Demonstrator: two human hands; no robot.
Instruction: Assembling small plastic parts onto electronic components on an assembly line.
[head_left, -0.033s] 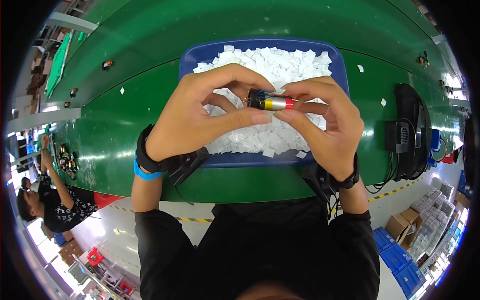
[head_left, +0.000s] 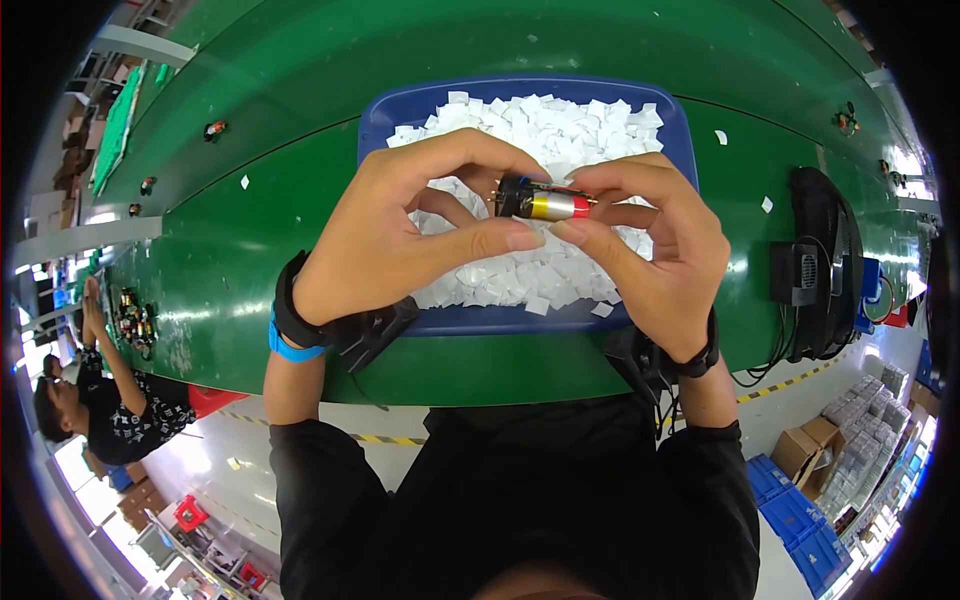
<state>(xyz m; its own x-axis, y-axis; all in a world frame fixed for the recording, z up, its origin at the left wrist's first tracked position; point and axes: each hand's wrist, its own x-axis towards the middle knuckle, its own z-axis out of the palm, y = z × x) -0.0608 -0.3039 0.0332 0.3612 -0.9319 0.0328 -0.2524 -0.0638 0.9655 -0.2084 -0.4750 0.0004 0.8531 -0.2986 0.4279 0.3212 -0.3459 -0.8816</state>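
Observation:
A small cylindrical electronic part (head_left: 553, 206) lies sideways between my hands, above a tray of paper pieces. Its left end is black with thin metal pins; silver, yellow and red bands follow to the right, and wires run along its top. My left hand (head_left: 375, 230) pinches the black end between thumb and fingers. At the red end, the fingertips of my right hand (head_left: 665, 235) are closed on it. Beneath them sits the blue tray (head_left: 376, 122), filled with small white paper squares (head_left: 540, 125).
The tray stands on a green table (head_left: 300, 60). To the right are a black bag (head_left: 832, 250) and a black box (head_left: 793, 272) with cables. Several similar small parts (head_left: 133, 325) lie at the left, near another person (head_left: 120, 420). Loose paper scraps dot the table.
The part has tilted slightly, its red end a little lower and further right. My hands have barely moved.

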